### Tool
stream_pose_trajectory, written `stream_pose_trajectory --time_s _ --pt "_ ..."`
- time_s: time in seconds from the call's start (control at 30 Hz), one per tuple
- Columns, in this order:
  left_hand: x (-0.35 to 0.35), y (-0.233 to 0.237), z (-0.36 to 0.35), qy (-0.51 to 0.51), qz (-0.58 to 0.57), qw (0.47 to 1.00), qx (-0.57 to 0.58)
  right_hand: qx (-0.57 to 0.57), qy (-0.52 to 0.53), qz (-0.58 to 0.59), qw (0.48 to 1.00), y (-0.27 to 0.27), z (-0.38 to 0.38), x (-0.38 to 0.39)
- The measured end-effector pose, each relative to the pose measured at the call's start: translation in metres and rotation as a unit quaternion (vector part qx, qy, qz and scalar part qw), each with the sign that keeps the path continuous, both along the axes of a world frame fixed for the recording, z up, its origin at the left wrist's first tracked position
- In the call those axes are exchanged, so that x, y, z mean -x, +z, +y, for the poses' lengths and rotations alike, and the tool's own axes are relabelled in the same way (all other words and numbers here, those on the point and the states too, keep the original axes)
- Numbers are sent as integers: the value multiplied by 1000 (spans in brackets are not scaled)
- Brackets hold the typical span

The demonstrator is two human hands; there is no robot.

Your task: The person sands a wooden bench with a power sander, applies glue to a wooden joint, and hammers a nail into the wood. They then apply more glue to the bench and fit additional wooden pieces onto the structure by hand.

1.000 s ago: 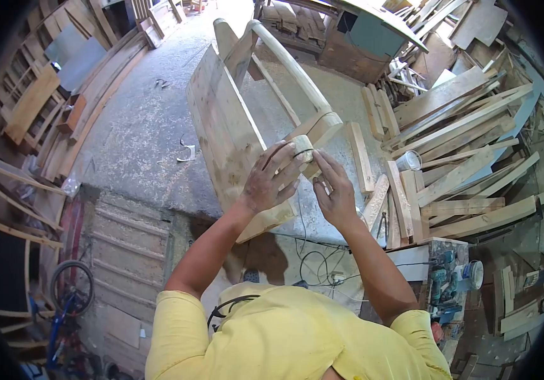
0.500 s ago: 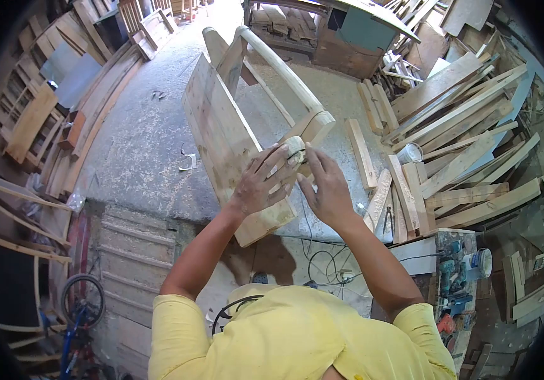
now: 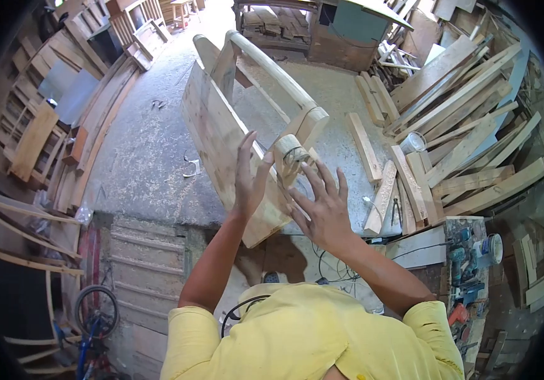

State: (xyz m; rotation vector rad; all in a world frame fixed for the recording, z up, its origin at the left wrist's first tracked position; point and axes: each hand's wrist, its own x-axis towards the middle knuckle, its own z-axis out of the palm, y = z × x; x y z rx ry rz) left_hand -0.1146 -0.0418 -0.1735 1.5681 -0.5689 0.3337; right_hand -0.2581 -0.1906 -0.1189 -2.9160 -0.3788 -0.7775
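Note:
A pale wooden furniture frame (image 3: 221,133) stands tilted in front of me, with a broad board on its left and a long rounded rail (image 3: 278,73) on its right. Nearest me is the rounded wooden end (image 3: 291,149) of one of its members, with a dark line across it. Just left of that end, my left hand (image 3: 250,183) is raised with fingers stretched, overlapping the broad board. On the other side my right hand (image 3: 324,206) has its fingers spread, fingertips close to the rounded end. Neither hand grips anything.
Lumber (image 3: 462,107) lies heaped on the right, beside a white bucket (image 3: 415,142). Power tools (image 3: 458,266) rest on a bench at lower right, and cables (image 3: 341,263) trail near my feet. A bicycle wheel (image 3: 96,311) shows at lower left; a cabinet (image 3: 341,47) stands behind.
Both hands have come off the rounded wooden end and moved apart. My left hand has turned upright, and my right fingers have spread. The view has shifted slightly.

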Motion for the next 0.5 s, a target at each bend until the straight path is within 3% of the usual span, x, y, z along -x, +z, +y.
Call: stream_pose_trajectory --time_s 0.03,0.1,0.17,0.2,0.33,0.37,0.4,0.43,0.47,0.5 --pt "-2 -3 -5 -8 -2 1000 -3 -28 5 11 1000 -6 -5 6" --pt "-7 -13 -28 -96 151 979 95 -58 -20 15 998 -22 -15 19" --pt "1 -4 -36 -172 182 965 80 -100 -35 70 992 -45 -27 36" --pt "-73 -144 -30 -177 59 979 -82 -137 -40 76 987 -56 -34 45" --pt "-52 -83 -16 -175 -10 981 -85 -175 -157 67 970 -88 -69 97" --pt "-50 -88 -26 -113 75 990 -21 -198 -177 86 960 -100 -81 112" --pt "-67 -104 -13 -128 60 987 -71 -223 -185 106 951 -111 -96 129" --pt "-43 -90 -19 -109 135 984 -31 -226 -210 100 946 -124 -119 150" --pt "-48 -107 -5 -8 -23 967 -253 -270 -252 121 921 -135 -138 168" --pt "-29 -88 -13 -70 166 983 -28 -313 -288 142 894 -144 -156 184"
